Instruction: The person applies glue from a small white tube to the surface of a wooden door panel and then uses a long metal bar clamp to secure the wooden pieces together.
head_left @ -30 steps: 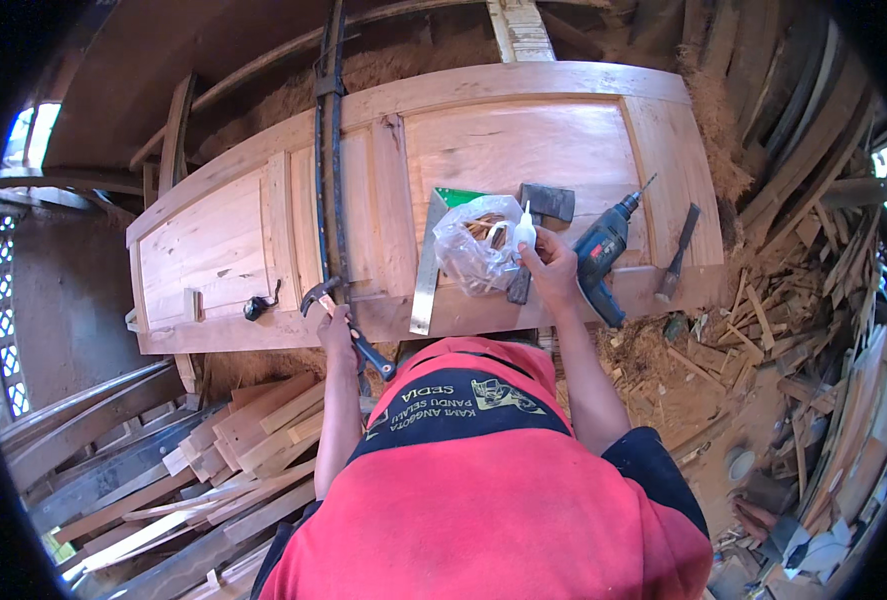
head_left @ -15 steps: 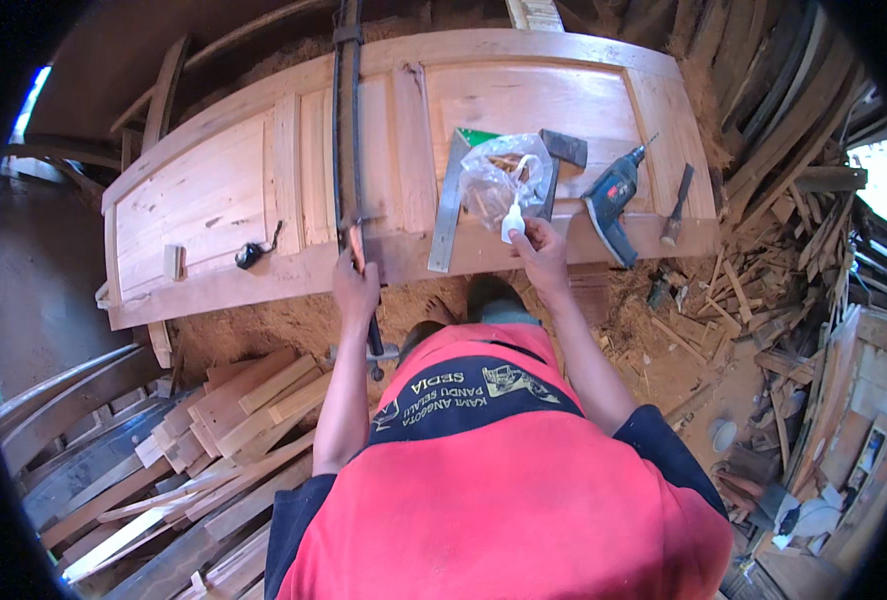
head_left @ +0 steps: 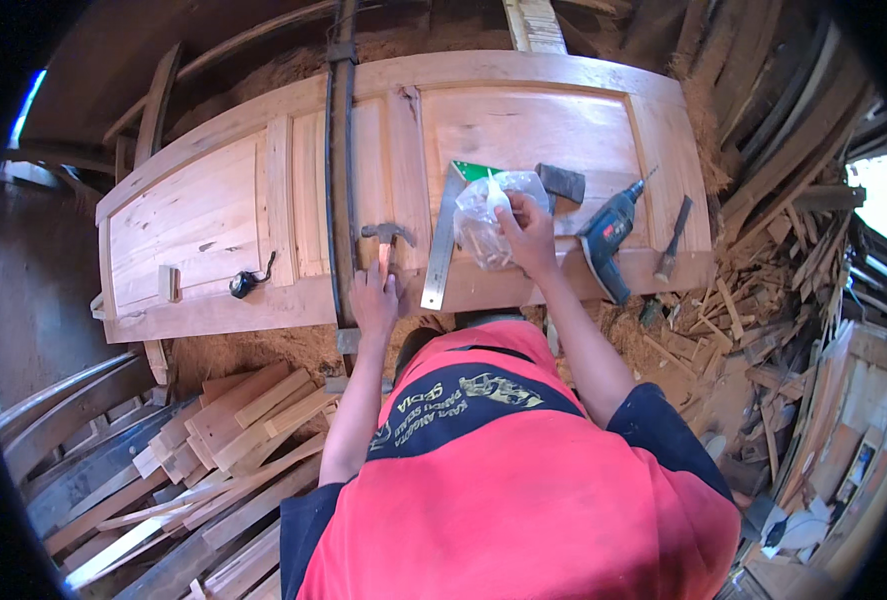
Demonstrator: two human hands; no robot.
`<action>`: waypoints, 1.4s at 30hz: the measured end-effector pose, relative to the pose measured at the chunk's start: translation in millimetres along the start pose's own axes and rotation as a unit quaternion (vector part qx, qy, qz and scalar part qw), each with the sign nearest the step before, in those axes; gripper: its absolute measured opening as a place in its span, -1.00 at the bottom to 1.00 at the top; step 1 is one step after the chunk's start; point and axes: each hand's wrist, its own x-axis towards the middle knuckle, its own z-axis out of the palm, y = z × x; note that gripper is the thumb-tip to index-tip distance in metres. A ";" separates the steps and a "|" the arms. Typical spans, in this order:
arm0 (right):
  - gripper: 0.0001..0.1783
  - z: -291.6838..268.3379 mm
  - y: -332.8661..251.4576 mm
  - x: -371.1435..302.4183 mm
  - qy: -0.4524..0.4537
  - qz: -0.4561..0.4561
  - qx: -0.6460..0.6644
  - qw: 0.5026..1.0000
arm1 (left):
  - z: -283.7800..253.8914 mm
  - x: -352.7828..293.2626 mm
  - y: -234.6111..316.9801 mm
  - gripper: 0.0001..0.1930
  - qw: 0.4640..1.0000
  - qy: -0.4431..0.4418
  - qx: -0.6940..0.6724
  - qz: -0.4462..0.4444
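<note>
A claw hammer (head_left: 388, 236) with a wooden handle lies on a pale panelled wooden door (head_left: 193, 215). My left hand (head_left: 373, 303) is at the door's near edge, its fingers closed about the lower end of the handle. Between the fingers of my right hand (head_left: 529, 238) is a small white squeeze bottle (head_left: 498, 196) with its narrow nozzle pointing away from me. Beneath it, partly covered by that hand, sits a clear plastic bag (head_left: 475, 238). A metal try square (head_left: 441, 245) with a green corner lies left of the bag.
A dark block (head_left: 561, 183), a power drill (head_left: 611, 235) and a chisel (head_left: 674, 240) lie on the door's right side. Farther left are a tape measure (head_left: 246, 284) and a small wood block (head_left: 168, 284). A long metal clamp (head_left: 341, 170) crosses the door. Stacked planks (head_left: 223, 425) stand at lower left.
My right hand has moved away from me with the bottle, now over the bag, its nozzle showing. My left hand has shifted slightly right, off the clamp, and the hammer now rests on the door.
</note>
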 end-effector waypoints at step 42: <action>-0.63 20.6 98.4 221.1 -0.063 -0.036 -0.213 0.974 | -2.9 -98.8 48.1 -0.58 0.876 -0.202 -0.297 -0.322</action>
